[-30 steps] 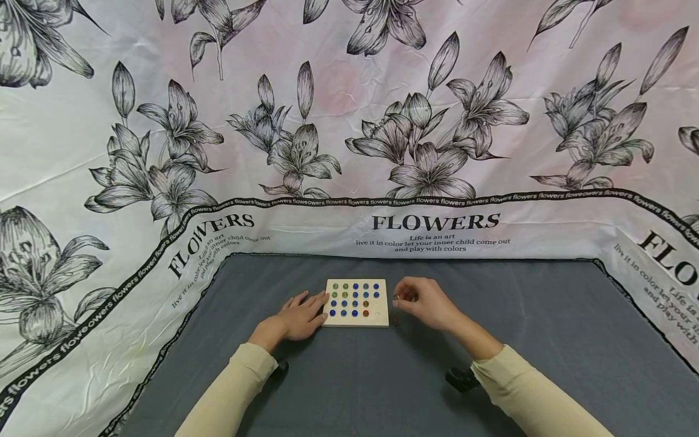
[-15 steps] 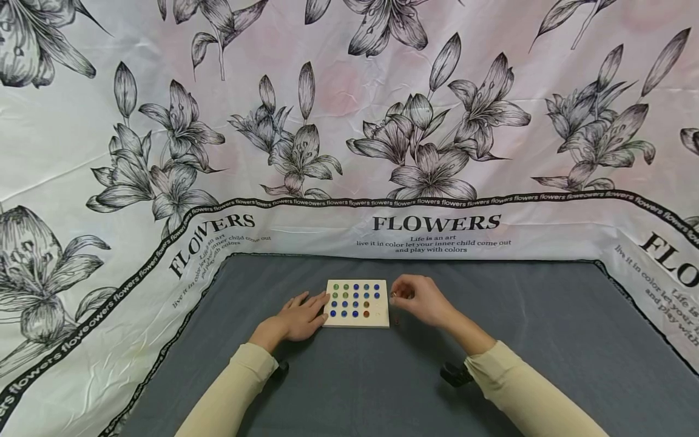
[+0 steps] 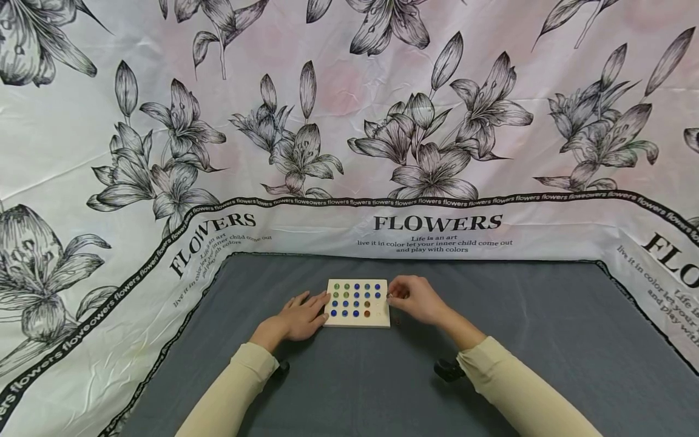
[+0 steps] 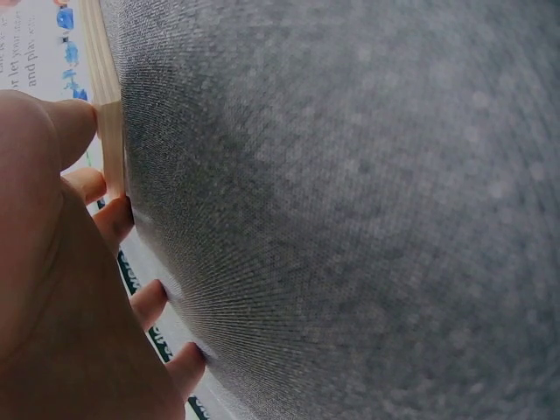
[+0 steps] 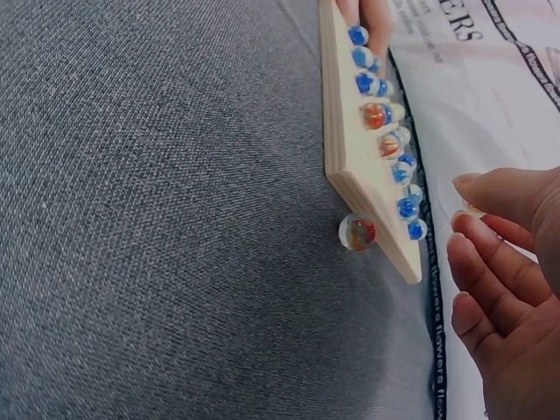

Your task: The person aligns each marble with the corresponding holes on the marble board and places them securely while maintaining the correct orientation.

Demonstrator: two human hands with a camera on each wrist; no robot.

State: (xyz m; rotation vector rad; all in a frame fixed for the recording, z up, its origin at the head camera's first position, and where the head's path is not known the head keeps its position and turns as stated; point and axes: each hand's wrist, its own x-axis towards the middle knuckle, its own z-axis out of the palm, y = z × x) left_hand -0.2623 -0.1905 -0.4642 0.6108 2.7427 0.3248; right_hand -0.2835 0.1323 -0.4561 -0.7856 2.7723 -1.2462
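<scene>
We find a square wooden marble board [image 3: 357,303] lying flat on the grey cloth-covered worktop [image 3: 491,364], near its middle, with its holes filled mostly by blue marbles [image 3: 356,295], a few green marbles [image 3: 336,286] at the far left corner and two orange marbles [image 3: 367,308] in the column second from the right. A loose orange marble [image 5: 358,232] lies on the worktop just beside the board's right edge, close to its near corner. The right hand [image 3: 416,298] hovers at the board's right edge, level with the middle rows; its fingers [image 5: 486,254] are curled and, in the right wrist view, thumb and forefinger pinch a small pale marble [image 5: 471,208], only partly visible, so we record this grip as grasping that marble. The left hand [image 3: 297,318] rests on the worktop against the board's left edge, fingers straight and spread; in the left wrist view the fingertips [image 4: 80,122] touch the board's side, so this grip is released and merely pressing. Both forearms wear pale beige sleeves [image 3: 232,388]. Behind and around the worktop hangs a white floral backdrop [image 3: 349,121] printed with black lilies and the word FLOWERS.
</scene>
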